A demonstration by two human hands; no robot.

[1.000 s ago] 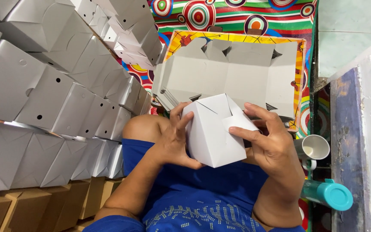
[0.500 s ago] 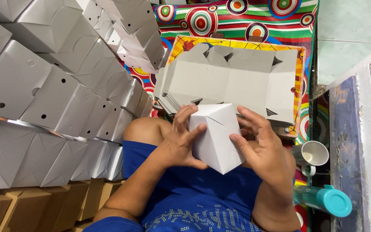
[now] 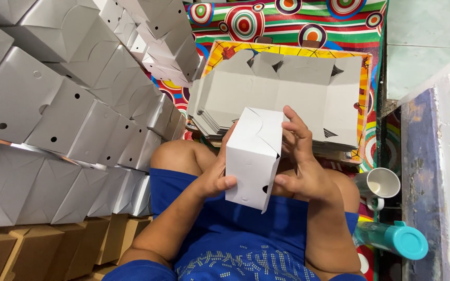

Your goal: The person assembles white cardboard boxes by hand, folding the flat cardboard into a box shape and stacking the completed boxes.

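A folded white cardboard box (image 3: 252, 156) is held upright over my lap, between both hands. My left hand (image 3: 215, 176) grips its left side, thumb across the lower front. My right hand (image 3: 300, 161) holds the right side, with fingers pressing on the closed top flaps. Just beyond the box lies a stack of flat grey box blanks (image 3: 292, 96) on a bright patterned mat (image 3: 287, 21).
Rows of folded white boxes (image 3: 63, 109) are stacked at my left, with brown cardboard boxes (image 3: 37, 250) below them. A white mug (image 3: 377, 184) and a bottle with a teal cap (image 3: 391, 239) stand at the right beside a grey-blue ledge (image 3: 428, 171).
The box has been turned from a tilted, wide-face position to standing narrow and upright. My right-hand fingers have moved up onto its top flaps.
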